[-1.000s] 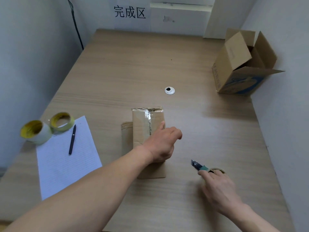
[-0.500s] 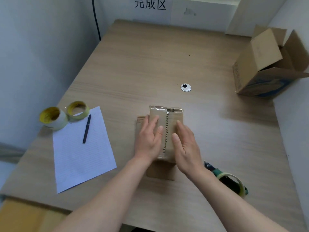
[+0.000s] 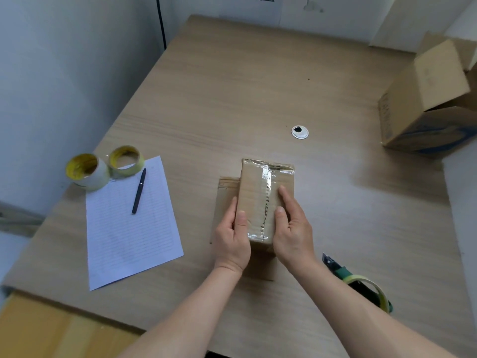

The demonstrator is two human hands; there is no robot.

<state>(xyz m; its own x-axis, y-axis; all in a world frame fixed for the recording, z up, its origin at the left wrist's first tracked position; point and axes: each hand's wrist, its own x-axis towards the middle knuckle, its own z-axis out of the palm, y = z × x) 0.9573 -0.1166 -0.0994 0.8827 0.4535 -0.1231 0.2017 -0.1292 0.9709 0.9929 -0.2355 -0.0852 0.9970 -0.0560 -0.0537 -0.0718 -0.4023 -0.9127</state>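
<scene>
A small brown cardboard box [image 3: 258,192], sealed down its middle with clear tape, lies on the wooden table [image 3: 232,86] on top of a flat piece of cardboard [image 3: 224,195]. My left hand [image 3: 232,241] grips the box's near left side, thumb on top. My right hand [image 3: 291,228] grips its near right side, thumb on the top face beside the tape seam.
A green tape dispenser [image 3: 361,285] lies at my right forearm. To the left are a lined paper sheet [image 3: 129,228] with a black pen [image 3: 139,191] and two tape rolls [image 3: 103,166]. An open cardboard carton [image 3: 426,99] stands at the far right. A cable grommet [image 3: 300,132] sits mid-table.
My right hand let go of the tape dispenser and came to the box. Both hands went from lying flat on its top to gripping its two sides.
</scene>
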